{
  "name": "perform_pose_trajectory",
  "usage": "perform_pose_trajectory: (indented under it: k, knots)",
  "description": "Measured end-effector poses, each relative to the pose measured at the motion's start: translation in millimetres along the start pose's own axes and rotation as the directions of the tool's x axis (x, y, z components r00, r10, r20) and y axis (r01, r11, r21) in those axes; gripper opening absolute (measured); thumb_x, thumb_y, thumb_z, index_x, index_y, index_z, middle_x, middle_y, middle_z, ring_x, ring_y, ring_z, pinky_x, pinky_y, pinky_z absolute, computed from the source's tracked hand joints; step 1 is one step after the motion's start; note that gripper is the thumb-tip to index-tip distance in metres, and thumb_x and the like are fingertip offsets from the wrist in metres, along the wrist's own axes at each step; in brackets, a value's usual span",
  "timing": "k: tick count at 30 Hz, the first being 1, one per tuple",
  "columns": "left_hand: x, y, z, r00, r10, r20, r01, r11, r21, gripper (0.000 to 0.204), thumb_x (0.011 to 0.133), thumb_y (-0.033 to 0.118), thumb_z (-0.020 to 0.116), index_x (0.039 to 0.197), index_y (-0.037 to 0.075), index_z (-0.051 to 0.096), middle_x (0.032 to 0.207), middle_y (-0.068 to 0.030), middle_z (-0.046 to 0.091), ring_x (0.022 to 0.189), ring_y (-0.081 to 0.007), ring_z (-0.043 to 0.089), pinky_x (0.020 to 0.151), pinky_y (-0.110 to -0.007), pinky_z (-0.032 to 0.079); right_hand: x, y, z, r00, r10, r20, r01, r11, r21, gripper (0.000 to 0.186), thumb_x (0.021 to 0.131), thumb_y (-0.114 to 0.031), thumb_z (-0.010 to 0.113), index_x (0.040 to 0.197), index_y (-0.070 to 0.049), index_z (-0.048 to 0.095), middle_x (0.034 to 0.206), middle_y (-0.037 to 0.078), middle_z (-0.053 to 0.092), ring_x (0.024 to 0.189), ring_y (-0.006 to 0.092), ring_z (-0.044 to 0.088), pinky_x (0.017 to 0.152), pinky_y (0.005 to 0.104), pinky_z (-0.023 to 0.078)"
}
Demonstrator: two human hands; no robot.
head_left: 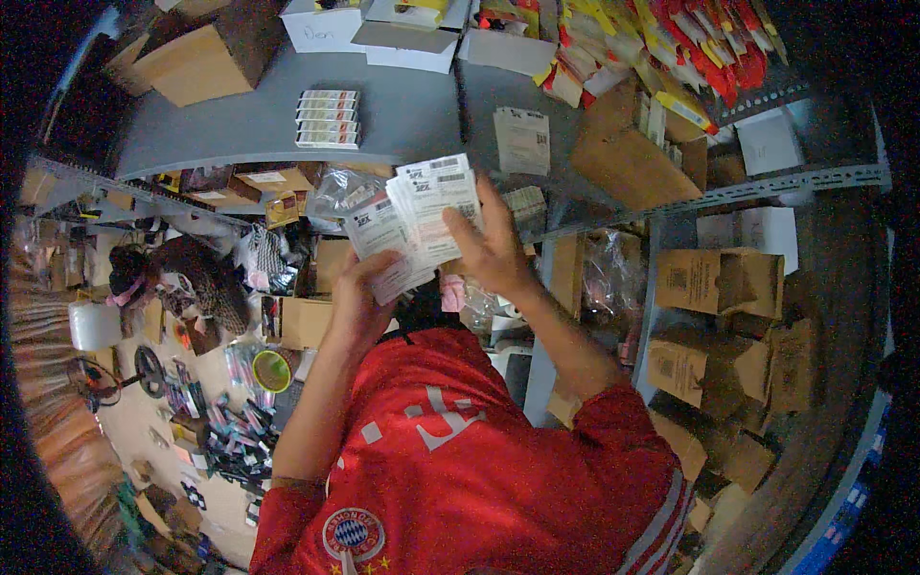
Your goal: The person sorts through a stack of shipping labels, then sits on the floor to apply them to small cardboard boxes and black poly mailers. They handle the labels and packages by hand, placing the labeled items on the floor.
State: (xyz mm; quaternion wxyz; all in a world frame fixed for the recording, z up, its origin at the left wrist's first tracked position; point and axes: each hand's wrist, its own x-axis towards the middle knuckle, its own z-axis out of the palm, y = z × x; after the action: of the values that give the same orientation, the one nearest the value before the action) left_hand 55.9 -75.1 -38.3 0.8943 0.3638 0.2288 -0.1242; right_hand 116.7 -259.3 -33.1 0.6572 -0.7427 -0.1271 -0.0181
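Both my hands hold white printed shipping labels in front of my chest. My left hand (366,292) is closed on the lower left edge of a fanned batch of labels (379,235), its thumb lying on top. My right hand (491,240) grips the right side of a thicker stack of labels (431,206), which overlaps the left batch. The right thumb presses on the face of that stack; the fingers behind it are hidden. Just beyond my hands, another label sheet (522,141) lies on the grey shelf (412,115). A row of small white boxes (328,119) stands to its left.
Cardboard boxes (206,57) and white boxes (321,27) stand along the far shelf. Red and yellow packets (709,48) pile up at the far right above an open carton (632,144). Brown cartons (709,283) fill racks at right. At left, a person (196,278) is beside scattered goods on the floor.
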Motion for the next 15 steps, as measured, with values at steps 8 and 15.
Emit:
perform_pose_trajectory:
  k: [8, 15]
  knots:
    - [15, -9, 27, 0.997, 0.067, 0.038, -0.075, 0.963, 0.26, 0.05, 0.097, 0.008, 0.07, 0.143, 0.006, 0.049, 0.131, -0.0126, 0.065, 0.117, -0.0258, 0.066, 0.099, -0.042, 0.055, 4, 3, -32, 0.999, -0.045, -0.008, 0.043, 0.987, -0.156, 0.031, 0.101, -0.006, 0.061, 0.131, 0.0, 0.055, 0.122, 0.012, 0.067, 0.112, 0.0183, 0.063, 0.1, 0.0348, 0.049]
    - [30, -21, 31, 0.99, 0.11, 0.083, -0.126, 0.968, 0.218, 0.059, 0.099, 0.006, 0.067, 0.152, 0.009, 0.043, 0.127, -0.0127, 0.068, 0.109, -0.0219, 0.069, 0.095, -0.038, 0.058, 19, 22, -60, 0.963, -0.149, -0.225, 0.066, 0.938, -0.339, 0.035, 0.101, -0.006, 0.061, 0.134, 0.0, 0.052, 0.125, 0.015, 0.066, 0.113, 0.0227, 0.064, 0.099, 0.0382, 0.05]
